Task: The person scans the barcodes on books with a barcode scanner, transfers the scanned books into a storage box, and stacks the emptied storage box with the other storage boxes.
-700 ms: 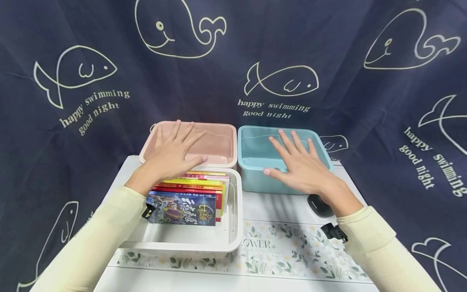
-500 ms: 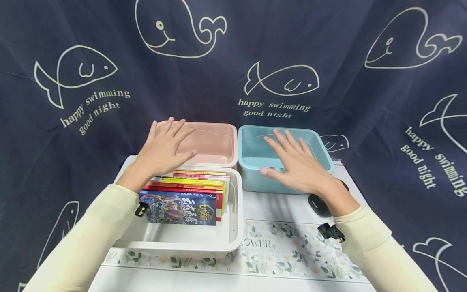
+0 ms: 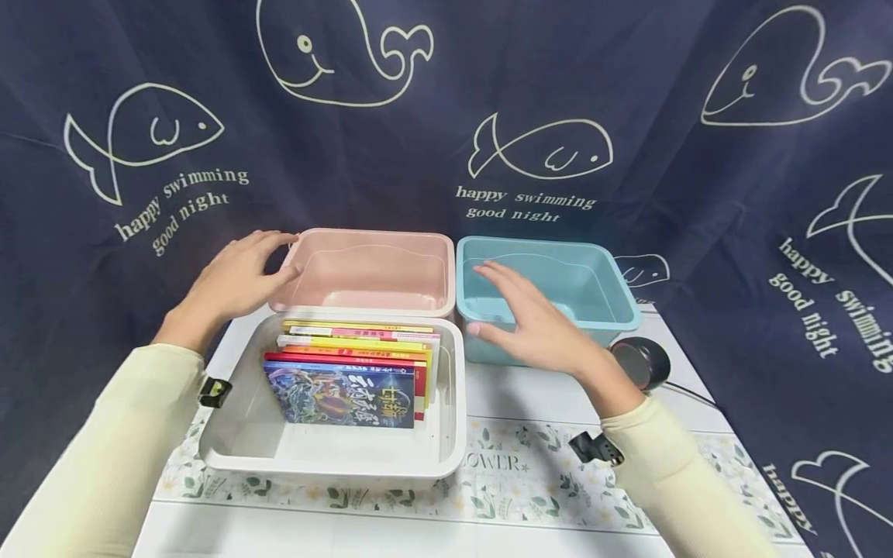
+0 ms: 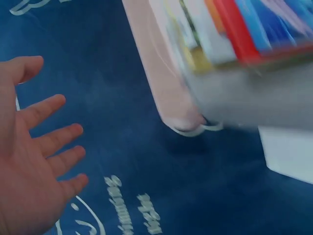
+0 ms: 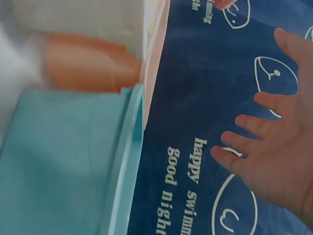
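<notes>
In the head view the left hand hovers beside the left end of the pink bin, fingers extended and holding nothing. The right hand hangs over the near left part of the blue bin, also empty. A white bin in front of the pink one holds several books standing in a row, a blue-covered one at the front. Both wrist views show spread fingers: the left hand away from the bins, the right hand beside the blue bin.
A black round device with a cable stands right of the blue bin. The white table carries a floral strip along its front. A dark blue curtain with fish and whale drawings hangs behind and at the sides.
The left hand has moved left, off the pink bin and away from above the books. The right hand has shifted a little left and turned, uncovering the black device.
</notes>
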### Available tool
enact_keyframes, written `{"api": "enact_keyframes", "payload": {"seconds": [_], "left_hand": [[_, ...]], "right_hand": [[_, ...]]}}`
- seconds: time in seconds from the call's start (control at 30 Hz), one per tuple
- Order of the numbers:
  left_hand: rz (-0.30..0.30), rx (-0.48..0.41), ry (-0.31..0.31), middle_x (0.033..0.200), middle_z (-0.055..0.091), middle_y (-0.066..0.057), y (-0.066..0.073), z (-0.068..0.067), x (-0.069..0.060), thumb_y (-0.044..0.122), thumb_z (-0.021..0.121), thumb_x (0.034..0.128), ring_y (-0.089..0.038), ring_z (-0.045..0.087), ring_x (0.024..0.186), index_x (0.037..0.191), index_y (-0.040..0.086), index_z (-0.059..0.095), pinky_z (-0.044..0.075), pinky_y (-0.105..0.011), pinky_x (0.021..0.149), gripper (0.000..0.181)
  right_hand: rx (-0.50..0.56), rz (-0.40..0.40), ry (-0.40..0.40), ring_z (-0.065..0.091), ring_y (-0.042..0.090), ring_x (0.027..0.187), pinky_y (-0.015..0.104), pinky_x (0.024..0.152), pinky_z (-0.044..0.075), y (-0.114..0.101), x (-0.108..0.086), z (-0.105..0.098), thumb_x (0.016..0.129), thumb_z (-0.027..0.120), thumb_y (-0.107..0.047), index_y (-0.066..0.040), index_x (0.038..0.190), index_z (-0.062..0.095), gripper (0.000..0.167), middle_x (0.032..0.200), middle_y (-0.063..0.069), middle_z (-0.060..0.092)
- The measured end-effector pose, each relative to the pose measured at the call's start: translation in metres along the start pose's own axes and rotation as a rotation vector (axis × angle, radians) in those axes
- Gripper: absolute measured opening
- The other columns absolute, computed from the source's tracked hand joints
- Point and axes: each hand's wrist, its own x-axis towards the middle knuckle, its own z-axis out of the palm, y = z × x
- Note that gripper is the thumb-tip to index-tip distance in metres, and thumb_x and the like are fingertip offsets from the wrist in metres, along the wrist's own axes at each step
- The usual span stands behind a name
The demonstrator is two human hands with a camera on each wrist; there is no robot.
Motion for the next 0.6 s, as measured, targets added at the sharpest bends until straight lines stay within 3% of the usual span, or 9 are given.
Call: {"api": "enact_keyframes", "payload": {"seconds": [0.23, 0.43, 0.6], "left_hand": [[-0.091, -0.081, -0.063, 0.161, 0.039, -0.024, -0.032, 0.012, -0.003, 0.052, 0.046, 0.1043, -0.048, 0.034, 0.149, 0.154, 0.011, 0.044, 0.029, -0.071, 0.115, 0.064], [-0.111, -0.132, -0.103, 0.160, 0.038, -0.028, -0.057, 0.019, -0.003, 0.051, 0.046, 0.1049, -0.051, 0.031, 0.149, 0.154, 0.008, 0.043, 0.026, -0.072, 0.115, 0.065], [-0.150, -0.174, -0.148, 0.163, 0.034, -0.028, -0.072, 0.026, -0.003, 0.053, 0.046, 0.1046, -0.053, 0.029, 0.149, 0.156, 0.009, 0.041, 0.024, -0.075, 0.115, 0.068]], "right_hand": [[0.078, 0.005, -0.004, 0.039, 0.028, 0.151, 0.057, 0.119, 0.037, -0.007, 0.002, 0.016, 0.095, 0.070, -0.048, -0.024, 0.161, 0.033, 0.079, 0.165, 0.002, 0.037], [0.145, -0.013, -0.020, 0.053, 0.025, 0.136, 0.052, 0.112, 0.045, -0.015, 0.005, 0.034, 0.094, 0.073, -0.042, -0.023, 0.158, 0.039, 0.075, 0.149, 0.002, 0.053], [0.303, -0.046, -0.040, 0.062, 0.029, 0.126, 0.047, 0.108, 0.051, -0.020, 0.007, 0.049, 0.093, 0.076, -0.026, -0.014, 0.154, 0.045, 0.070, 0.145, 0.008, 0.058]]}}
